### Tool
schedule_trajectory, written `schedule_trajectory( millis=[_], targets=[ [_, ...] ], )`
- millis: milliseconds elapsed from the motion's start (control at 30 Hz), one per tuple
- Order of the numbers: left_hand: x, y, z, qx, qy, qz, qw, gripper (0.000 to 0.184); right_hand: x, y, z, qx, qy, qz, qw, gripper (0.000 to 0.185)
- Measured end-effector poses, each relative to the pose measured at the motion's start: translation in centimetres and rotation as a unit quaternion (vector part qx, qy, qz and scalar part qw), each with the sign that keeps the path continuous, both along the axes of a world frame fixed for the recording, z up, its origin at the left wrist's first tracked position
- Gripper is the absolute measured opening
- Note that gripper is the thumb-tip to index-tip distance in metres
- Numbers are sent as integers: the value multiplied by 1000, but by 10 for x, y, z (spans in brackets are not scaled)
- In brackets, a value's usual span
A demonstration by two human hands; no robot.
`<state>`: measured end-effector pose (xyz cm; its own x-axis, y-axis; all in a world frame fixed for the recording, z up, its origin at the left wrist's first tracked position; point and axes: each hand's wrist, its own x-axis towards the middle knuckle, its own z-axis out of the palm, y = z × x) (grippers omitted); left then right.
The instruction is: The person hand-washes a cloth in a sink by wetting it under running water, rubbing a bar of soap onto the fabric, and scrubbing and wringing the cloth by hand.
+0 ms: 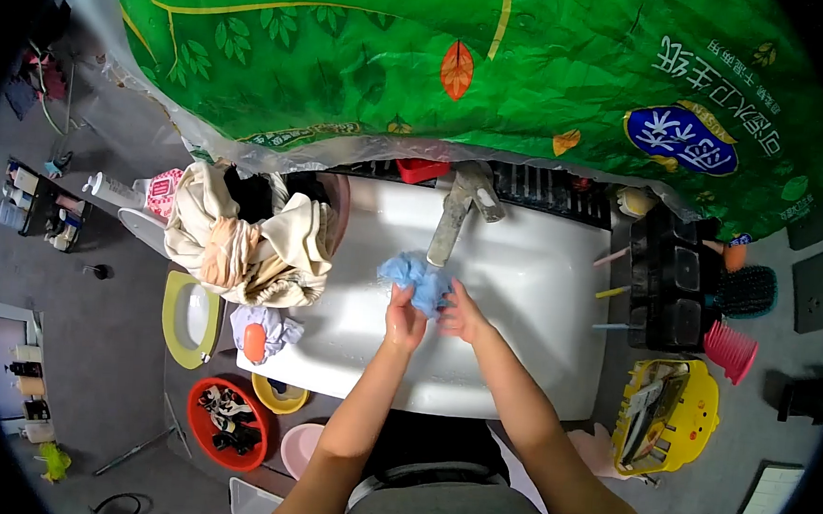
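A crumpled light-blue cloth (412,276) is bunched between my two hands over the white sink (540,312), just below the spout of the metal faucet (451,222). My left hand (406,319) grips the cloth from below, its fingers pressed into the folds. On the other side, my right hand (463,313) holds the cloth's right edge with curved fingers. The exact fabric item cannot be made out. Left of my hands, an orange-red soap bar (254,342) rests on a pale lavender cloth (280,329) at the sink's edge.
Cream-coloured clothes (243,237) are heaped at the sink's left. A large green plastic package (367,66) overhangs the back. Black holders (664,282) with brushes and a yellow basket (693,434) stand right. A red basin (201,433) with dark cloths sits lower left.
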<state>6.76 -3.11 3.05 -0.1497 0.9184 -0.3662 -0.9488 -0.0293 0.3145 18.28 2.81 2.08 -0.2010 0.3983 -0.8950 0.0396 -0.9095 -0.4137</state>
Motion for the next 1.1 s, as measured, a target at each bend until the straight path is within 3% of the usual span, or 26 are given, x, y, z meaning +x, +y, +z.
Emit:
schedule_trajectory(
  millis=[33, 100, 133, 233, 267, 333, 367, 400, 433, 500, 533, 567, 633, 700, 733, 767, 833, 867, 900, 933, 1033, 1067, 1100],
  targets=[
    [3, -5, 9, -11, 43, -4, 999, 40, -6, 2, 6, -96, 63, -39, 993, 55],
    [18, -14, 18, -25, 151, -19, 988, 41, -18, 7, -1, -73, 195, -63, 976, 56],
    [28, -23, 8, -54, 233, -40, 970, 31, -20, 9, -7, -61, 260, -75, 961, 57],
    [38, -53, -5, -59, 438, -87, 893, 15, -16, 13, -32, 26, 287, -28, 957, 45],
    [37, -57, -6, -47, 497, -99, 861, 13, -23, 34, -108, -16, 225, 47, 973, 37],
    [19, -62, -7, -81, 561, -93, 819, 12, -24, 27, -88, 137, 30, 97, 985, 40],
    [6, -65, -8, -97, 591, -91, 796, 12, -23, 23, -79, 211, -70, 120, 968, 42],
    [-9, -64, -10, -128, 604, -69, 783, 14, -24, 24, -87, 340, -211, 144, 905, 50],
    [-23, -59, -16, -159, 617, -48, 770, 15, -19, 27, -94, 358, -239, 195, 881, 51],
    [-39, -46, -57, -172, 428, 35, 886, 16, -15, 26, -48, 390, -292, 297, 821, 54],
    [-39, -39, -55, -318, 350, -47, 880, 22, -19, 16, -27, 442, -304, 281, 795, 48],
    [-31, -25, -50, -379, 221, -61, 896, 33, -24, 10, -8, 442, -312, 301, 786, 45],
    [-20, -9, -23, -330, -75, -162, 927, 62, -33, 2, 17, 440, -328, 338, 764, 41],
    [-4, 4, -55, -97, -159, -153, 970, 77, -32, -13, 9, 503, -321, 323, 735, 33],
    [3, 15, -72, -27, -142, -100, 984, 72, -30, -20, 9, 521, -310, 308, 734, 32],
    [2, 18, -72, -8, -136, -119, 983, 67, -27, -27, 8, 537, -299, 293, 732, 31],
    [2, 22, -70, 30, -125, -156, 979, 56, -11, -26, -8, 372, -145, 177, 899, 23],
    [-1, 25, -73, 28, -165, -148, 975, 42, -5, -27, -3, 247, -47, 101, 962, 22],
    [1, 27, -76, 32, -152, -140, 978, 42, -1, -28, 0, 114, 54, 20, 992, 22],
    [3, 31, -78, 36, -137, -132, 981, 43, 5, -30, -4, 46, 134, -61, 988, 23],
    [3, 35, -69, 21, -101, -100, 990, 38, 19, -22, -4, -53, 188, -88, 977, 26],
    [2, 35, -83, 3, -89, -94, 992, 37, 31, -13, -18, -33, 164, -2, 986, 33],
    [-1, 36, -87, -15, -77, -88, 993, 36, 32, -13, -24, 118, 118, 42, 985, 41]
  ],
)
